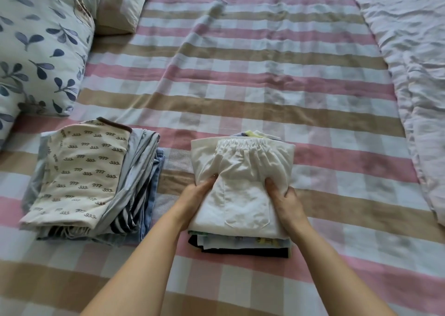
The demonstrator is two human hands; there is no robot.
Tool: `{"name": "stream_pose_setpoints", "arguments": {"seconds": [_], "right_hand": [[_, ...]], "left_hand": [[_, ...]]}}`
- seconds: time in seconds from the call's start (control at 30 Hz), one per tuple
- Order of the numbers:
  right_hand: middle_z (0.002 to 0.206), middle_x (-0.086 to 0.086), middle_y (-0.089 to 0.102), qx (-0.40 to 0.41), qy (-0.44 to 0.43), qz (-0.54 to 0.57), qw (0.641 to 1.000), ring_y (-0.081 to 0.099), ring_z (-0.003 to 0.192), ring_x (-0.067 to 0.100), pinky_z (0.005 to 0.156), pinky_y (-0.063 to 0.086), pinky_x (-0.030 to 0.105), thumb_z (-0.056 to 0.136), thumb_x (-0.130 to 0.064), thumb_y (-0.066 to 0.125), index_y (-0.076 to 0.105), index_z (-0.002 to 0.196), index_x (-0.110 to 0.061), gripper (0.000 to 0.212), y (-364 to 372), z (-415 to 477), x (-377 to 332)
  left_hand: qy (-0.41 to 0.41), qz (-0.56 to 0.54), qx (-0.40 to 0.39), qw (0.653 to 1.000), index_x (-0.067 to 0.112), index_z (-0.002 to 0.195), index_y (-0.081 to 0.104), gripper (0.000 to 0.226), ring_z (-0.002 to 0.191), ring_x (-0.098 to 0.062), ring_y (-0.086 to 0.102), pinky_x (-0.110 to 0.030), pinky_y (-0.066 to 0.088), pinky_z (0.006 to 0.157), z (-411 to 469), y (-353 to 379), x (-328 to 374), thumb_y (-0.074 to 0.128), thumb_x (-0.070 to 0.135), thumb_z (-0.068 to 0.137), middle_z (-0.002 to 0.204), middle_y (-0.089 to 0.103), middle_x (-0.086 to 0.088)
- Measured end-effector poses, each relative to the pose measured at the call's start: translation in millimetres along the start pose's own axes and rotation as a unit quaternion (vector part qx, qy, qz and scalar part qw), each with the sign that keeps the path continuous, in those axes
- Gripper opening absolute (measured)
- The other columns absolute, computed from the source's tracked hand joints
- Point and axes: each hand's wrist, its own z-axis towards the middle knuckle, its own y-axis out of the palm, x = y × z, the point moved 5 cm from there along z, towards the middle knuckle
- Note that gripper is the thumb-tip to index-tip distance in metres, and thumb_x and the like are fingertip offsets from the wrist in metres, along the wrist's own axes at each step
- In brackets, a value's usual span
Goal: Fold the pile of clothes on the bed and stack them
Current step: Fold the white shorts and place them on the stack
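Note:
A folded white garment with a gathered elastic waistband [243, 171] lies on top of a stack of folded clothes [243, 244] near the middle of the bed. My left hand [197, 195] grips its left edge, fingers tucked under the cloth. My right hand [284, 200] grips its right edge the same way. A second stack [134, 190] sits to the left, topped by a cream top with small brown squiggles [81, 171] over striped and blue pieces.
The bed sheet [265, 94] is checked in pink, tan and white, with a crease running up its middle. A leaf-print pillow [36, 46] lies at the far left, a checked pillow [120, 5] behind it. A rumpled pale quilt [414, 50] runs along the right side.

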Motion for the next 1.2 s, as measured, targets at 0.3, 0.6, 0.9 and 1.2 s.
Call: {"name": "stream_pose_setpoints", "arguments": {"seconds": [0.3,0.6,0.9,1.2], "right_hand": [[0.107,-0.004,0.064,-0.009,0.019,0.0,1.0,0.061,0.099,0.017,0.087,0.048,0.036,0.068,-0.068,0.048,0.051,0.117,-0.022,0.067,-34.4,-124.5,69.1],[0.103,-0.011,0.066,0.0,0.025,-0.01,1.0,0.063,0.095,0.012,0.084,0.051,0.038,0.069,-0.075,0.051,0.053,0.111,-0.032,0.061,-70.4,-246.9,116.1],[0.093,-0.018,0.065,0.039,-0.005,0.047,0.998,0.061,0.083,-0.002,0.066,0.046,0.02,0.068,-0.075,0.051,0.052,0.099,-0.038,0.048,-119.0,-360.0,82.0],[0.096,-0.017,0.067,0.079,-0.048,0.133,0.987,0.065,0.081,-0.003,0.062,0.047,0.012,0.073,-0.07,0.055,0.056,0.105,-0.035,0.048,-216.6,-482.4,53.9]], "left_hand": [[-0.004,-0.018,-0.008,1.0,0.026,0.122,0.051,0.077,0.1,-0.022,0.065,-0.046,0.052,0.09,-107.3,31.0,-91.6,0.069,0.059,0.055,0.114,0.066,-0.003],[-0.016,-0.039,0.0,0.999,0.023,0.117,0.055,0.06,0.093,-0.02,0.069,-0.036,0.057,0.076,-230.6,52.8,-159.7,0.069,0.05,0.065,0.103,0.071,-0.001],[0.054,-0.002,-0.033,0.998,0.038,0.113,0.051,0.061,0.099,-0.018,0.066,-0.043,0.054,0.086,-344.9,71.1,-122.3,0.067,0.059,0.058,0.113,0.066,0.001],[0.102,0.06,-0.061,0.991,0.032,0.11,0.048,0.05,0.085,-0.01,0.069,-0.022,0.055,0.064,-472.0,139.1,-78.4,0.063,0.051,0.066,0.107,0.064,0.003]]}}
